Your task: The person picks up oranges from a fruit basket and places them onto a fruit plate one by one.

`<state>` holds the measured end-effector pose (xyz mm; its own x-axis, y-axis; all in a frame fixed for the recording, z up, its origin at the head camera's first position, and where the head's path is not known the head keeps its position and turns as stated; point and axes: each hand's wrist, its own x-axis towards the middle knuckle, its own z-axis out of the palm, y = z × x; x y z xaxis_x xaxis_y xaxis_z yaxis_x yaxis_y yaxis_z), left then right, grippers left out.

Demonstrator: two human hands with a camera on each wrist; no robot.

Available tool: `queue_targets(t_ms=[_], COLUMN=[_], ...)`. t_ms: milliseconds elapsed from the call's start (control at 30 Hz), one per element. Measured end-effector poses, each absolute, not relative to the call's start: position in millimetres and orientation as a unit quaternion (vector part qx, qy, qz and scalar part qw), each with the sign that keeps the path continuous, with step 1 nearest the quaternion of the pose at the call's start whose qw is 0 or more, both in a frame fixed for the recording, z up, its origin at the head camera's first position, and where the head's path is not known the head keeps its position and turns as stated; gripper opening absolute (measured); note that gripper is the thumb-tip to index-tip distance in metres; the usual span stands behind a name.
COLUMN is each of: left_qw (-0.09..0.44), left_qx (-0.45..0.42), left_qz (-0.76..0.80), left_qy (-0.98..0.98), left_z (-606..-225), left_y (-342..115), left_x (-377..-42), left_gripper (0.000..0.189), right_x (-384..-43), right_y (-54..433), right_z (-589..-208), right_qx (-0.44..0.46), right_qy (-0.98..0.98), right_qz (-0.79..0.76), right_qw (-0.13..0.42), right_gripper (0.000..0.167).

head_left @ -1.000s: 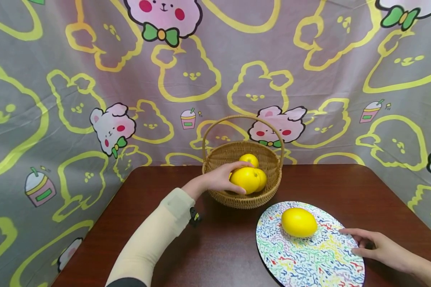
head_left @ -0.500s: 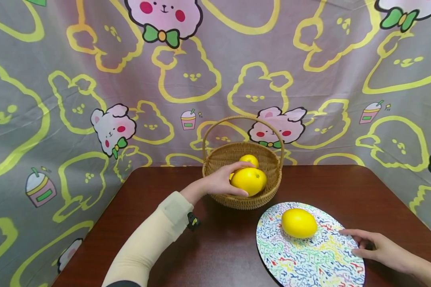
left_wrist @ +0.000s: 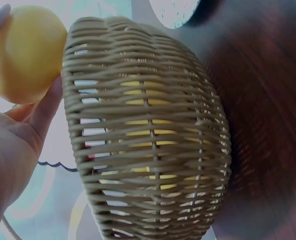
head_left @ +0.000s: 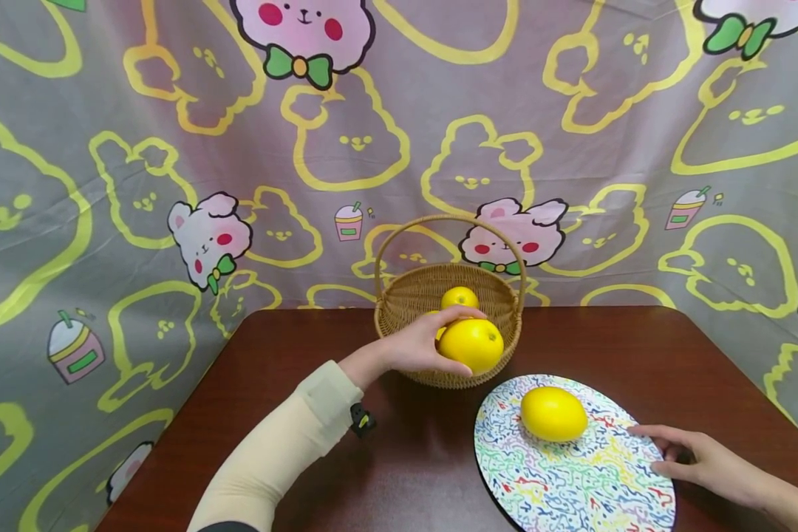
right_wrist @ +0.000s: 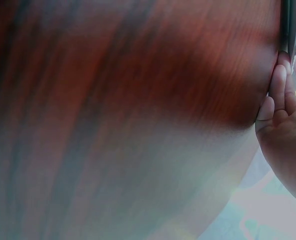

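In the head view, my left hand (head_left: 419,346) grips a yellow lemon-like fruit (head_left: 475,347) between thumb and fingers, at the front rim of a wicker basket (head_left: 399,295). From the left wrist, that fruit (left_wrist: 25,57) sits above the basket's rim (left_wrist: 83,30). Another yellow fruit (head_left: 460,297) lies inside the basket, and more yellow is partly hidden behind my hand. My right hand (head_left: 701,458) holds the edge of a round patterned board (head_left: 592,488), its index finger and thumb at the rim. One oval yellow fruit (head_left: 554,414) rests on that board.
Basket and board stand on a dark reddish-brown wooden table (head_left: 386,473). The basket's tall arched handle (head_left: 448,217) rises over its opening. A grey cloth (head_left: 386,96) with cartoon prints hangs behind and at both sides.
My left hand, gripping the yellow fruit, has moved slightly right and toward me, from inside the basket to its front rim. The right hand and the board have stayed in place.
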<state>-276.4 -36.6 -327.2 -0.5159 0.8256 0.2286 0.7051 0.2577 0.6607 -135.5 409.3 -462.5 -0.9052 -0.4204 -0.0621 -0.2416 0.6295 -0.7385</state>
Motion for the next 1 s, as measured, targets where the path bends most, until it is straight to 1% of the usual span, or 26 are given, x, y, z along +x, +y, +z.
queue_targets(t_ms=[400,767,1000], left_qw=[0.098,0.123,0.148], left_qx=[0.504,0.526,0.531], left_qz=[0.364,0.353,0.354], left_qy=[0.777,0.764,0.756], left_z=[-327.3,-327.9,-330.4], left_y=[-31.5,-24.6,-18.6], left_x=[-260.4,-252.9,-247.6], left_gripper=[0.077,0.076,0.075], right_x=[-134.9,-135.6,-134.9], right_y=[408.2,408.2,408.8], right_z=[-460.6,-460.3,-461.6], right_qx=[-0.185,-0.19,-0.186], right_qy=[0.896,0.894,0.894], right_qz=[-0.387,-0.389,-0.391], right_qw=[0.118,0.118,0.118], right_gripper=[0.046,0.044,0.045])
